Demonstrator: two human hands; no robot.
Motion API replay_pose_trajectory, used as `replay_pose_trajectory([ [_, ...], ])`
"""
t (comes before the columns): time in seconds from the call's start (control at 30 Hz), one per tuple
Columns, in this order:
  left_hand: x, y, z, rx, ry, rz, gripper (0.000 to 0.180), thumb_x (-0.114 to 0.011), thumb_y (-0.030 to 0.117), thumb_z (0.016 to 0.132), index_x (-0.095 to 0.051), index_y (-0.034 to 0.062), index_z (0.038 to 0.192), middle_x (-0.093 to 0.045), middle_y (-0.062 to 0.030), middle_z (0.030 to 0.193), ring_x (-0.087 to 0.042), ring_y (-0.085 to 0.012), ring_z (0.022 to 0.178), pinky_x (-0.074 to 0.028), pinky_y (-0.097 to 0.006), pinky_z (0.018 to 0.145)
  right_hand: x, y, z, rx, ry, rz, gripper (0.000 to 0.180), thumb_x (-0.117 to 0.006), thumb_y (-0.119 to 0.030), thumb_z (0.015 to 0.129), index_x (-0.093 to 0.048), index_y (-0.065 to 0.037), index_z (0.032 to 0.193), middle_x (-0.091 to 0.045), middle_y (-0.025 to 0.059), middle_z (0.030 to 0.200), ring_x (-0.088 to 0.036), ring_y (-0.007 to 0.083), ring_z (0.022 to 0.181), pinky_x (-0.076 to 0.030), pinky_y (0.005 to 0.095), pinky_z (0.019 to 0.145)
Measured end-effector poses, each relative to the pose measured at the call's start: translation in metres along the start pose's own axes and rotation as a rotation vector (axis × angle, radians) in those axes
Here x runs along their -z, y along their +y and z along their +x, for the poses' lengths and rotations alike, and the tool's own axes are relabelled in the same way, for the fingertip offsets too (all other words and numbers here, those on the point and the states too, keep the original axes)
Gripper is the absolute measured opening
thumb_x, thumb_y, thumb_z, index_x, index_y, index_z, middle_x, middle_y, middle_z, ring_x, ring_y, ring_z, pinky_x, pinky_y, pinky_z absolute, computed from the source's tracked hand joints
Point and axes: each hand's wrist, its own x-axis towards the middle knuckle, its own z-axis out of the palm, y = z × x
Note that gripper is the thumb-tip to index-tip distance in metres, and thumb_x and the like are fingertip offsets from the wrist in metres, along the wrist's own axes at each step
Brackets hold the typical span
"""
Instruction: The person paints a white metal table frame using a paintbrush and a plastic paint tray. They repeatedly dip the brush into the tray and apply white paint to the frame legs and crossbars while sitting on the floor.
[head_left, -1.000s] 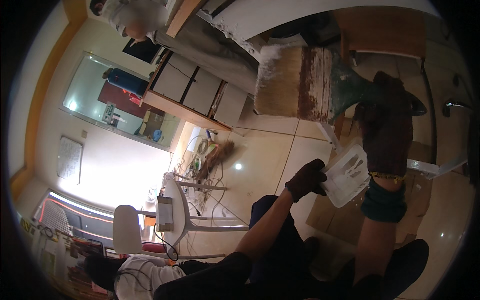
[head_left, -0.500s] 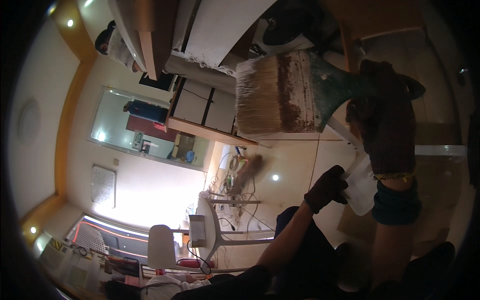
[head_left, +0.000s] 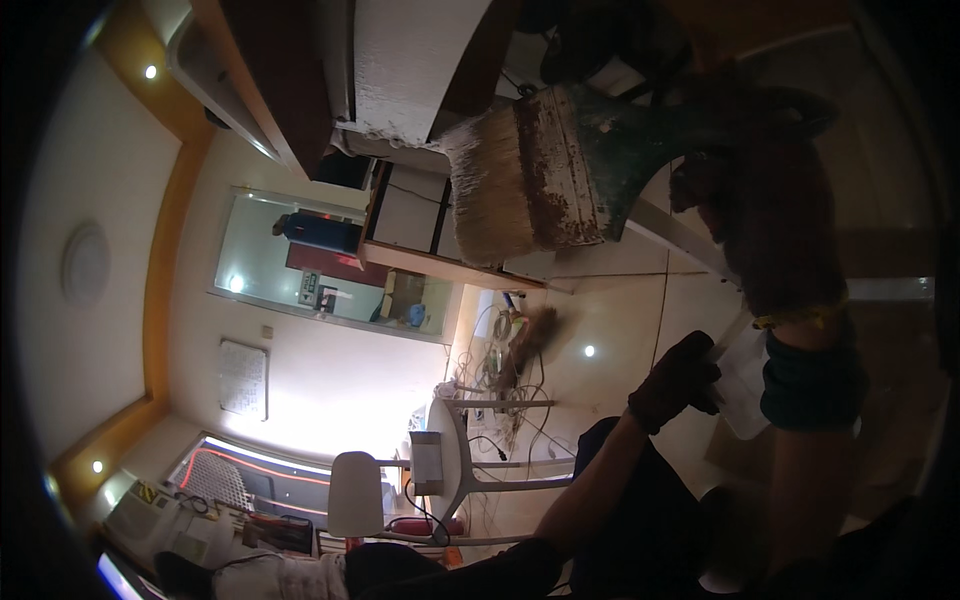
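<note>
A wide paintbrush (head_left: 575, 165) with a green handle is gripped in my right hand (head_left: 785, 220), which wears a dark glove. Its pale bristles point left, and a rusty, paint-flecked metal band joins them to the handle. The bristle tips reach the lower edge of a white, rough-painted panel (head_left: 405, 75); whether they touch it I cannot tell. Lower down, my left hand (head_left: 678, 385), also in a dark glove, is closed on the rim of a whitish translucent plastic container (head_left: 742, 385). Its inside is hidden from view.
A white chair (head_left: 448, 440) stands left of my left hand. Tangled cables (head_left: 510, 370) lie on the tiled floor (head_left: 610, 310) beyond it. A wooden-edged cabinet (head_left: 405, 210) is behind the brush. Part of another person (head_left: 280, 575) shows at the lower left.
The brush has tilted slightly, its bristles now nearer the panel's edge. The room has shifted rightward in the picture. Both hands keep their holds.
</note>
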Motion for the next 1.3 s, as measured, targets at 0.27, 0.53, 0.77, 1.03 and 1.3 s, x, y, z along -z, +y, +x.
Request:
replay_pose_trajectory([
  [0.27,-0.009,0.003,0.005,0.038,-0.008,0.047,0.037,-0.055,0.007,0.085,-0.041,-0.0003,0.118,-0.055,-0.0129,0.094,-0.064,-0.0256,0.065,-0.058,-0.035,0.052,0.026,0.023,-0.005,0.223,-0.035,-0.105,0.042,-0.056,0.0,0.084,-0.049,-0.004,0.124,-0.06,0.0104,0.104,-0.062,0.015,0.081,-0.052,0.0245,0.066],
  [0.53,-0.015,0.017,-0.004,0.018,-0.001,0.172,0.028,-0.052,0.007,0.086,-0.043,0.0,0.111,-0.055,-0.0126,0.086,-0.064,-0.0244,0.065,-0.057,-0.033,0.05,0.03,0.015,-0.001,0.48,0.01,-0.6,0.032,-0.053,-0.009,0.089,-0.051,-0.003,0.121,-0.061,0.0065,0.092,-0.059,0.0112,0.069,-0.048,0.0236,0.056],
  [0.77,-0.012,0.013,-0.012,0.002,0.039,0.095,0.028,-0.052,0.005,0.086,-0.043,0.0,0.113,-0.055,-0.0122,0.091,-0.064,-0.0226,0.067,-0.059,-0.033,0.053,0.004,-0.002,-0.006,-0.165,-0.232,0.479,0.028,-0.052,-0.008,0.089,-0.053,-0.002,0.117,-0.06,0.0075,0.087,-0.06,0.0126,0.069,-0.048,0.0232,0.054],
  [1.03,-0.012,0.014,0.002,-0.044,-0.073,0.091,0.028,-0.051,0.005,0.086,-0.044,0.0003,0.113,-0.055,-0.012,0.094,-0.065,-0.0213,0.074,-0.059,-0.033,0.057,0.016,0.02,-0.027,0.317,-0.084,-0.464,0.031,-0.057,-0.01,0.088,-0.053,-0.003,0.119,-0.063,0.0082,0.089,-0.06,0.0085,0.064,-0.045,0.0204,0.049],
  [1.3,0.005,-0.026,0.007,-0.115,-0.074,-0.07,0.03,-0.055,0.006,0.084,-0.045,0.0023,0.111,-0.05,-0.0097,0.096,-0.062,-0.0228,0.078,-0.059,-0.038,0.057,-0.022,-0.007,-0.043,0.225,-0.02,-0.427,0.034,-0.054,-0.015,0.089,-0.052,0.0,0.12,-0.062,0.0111,0.099,-0.059,0.0145,0.077,-0.047,0.0253,0.065],
])
